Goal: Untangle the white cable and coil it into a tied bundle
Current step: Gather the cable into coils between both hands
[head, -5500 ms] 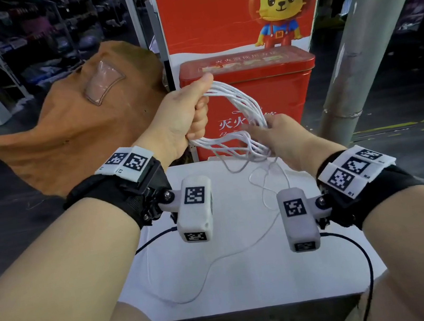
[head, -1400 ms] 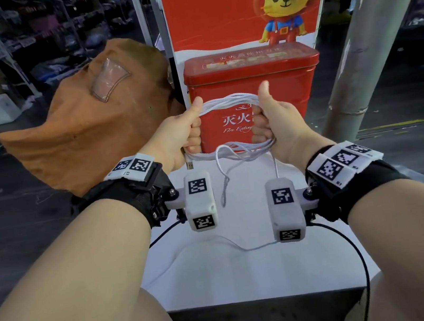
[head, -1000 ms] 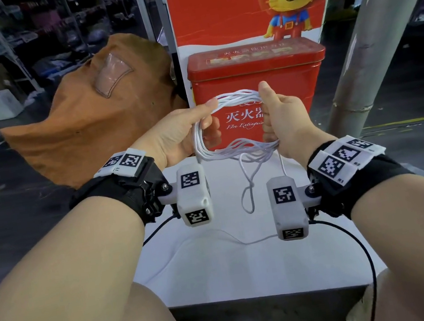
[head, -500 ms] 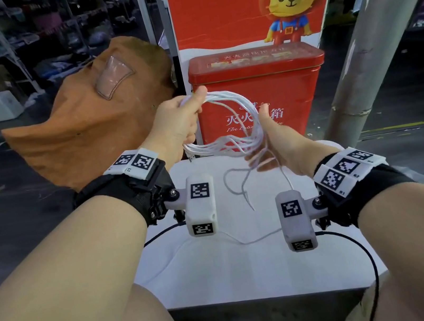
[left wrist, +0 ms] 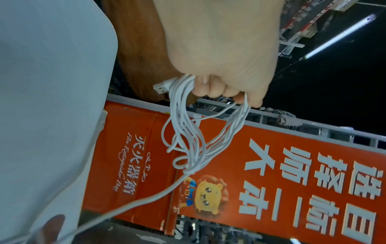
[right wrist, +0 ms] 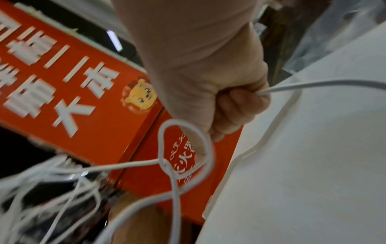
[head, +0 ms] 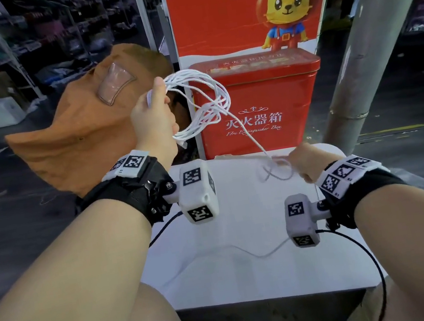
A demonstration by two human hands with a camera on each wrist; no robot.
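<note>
the white desk point(head: 252, 279) stood before a red box point(head: 261, 108). your left hand point(head: 153, 119) was raised above it, fingers point(left wrist: 217, 92) curled round the coiled white cable point(head: 205, 106). your right hand point(head: 307, 163), low over the desk, gripped the loose strand in a closed fist.

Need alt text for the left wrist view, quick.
The left hand grips a bunch of white cable loops, a USB plug poking out beside the fingers. One strand trails down-left, past a red fire extinguisher box.
</note>
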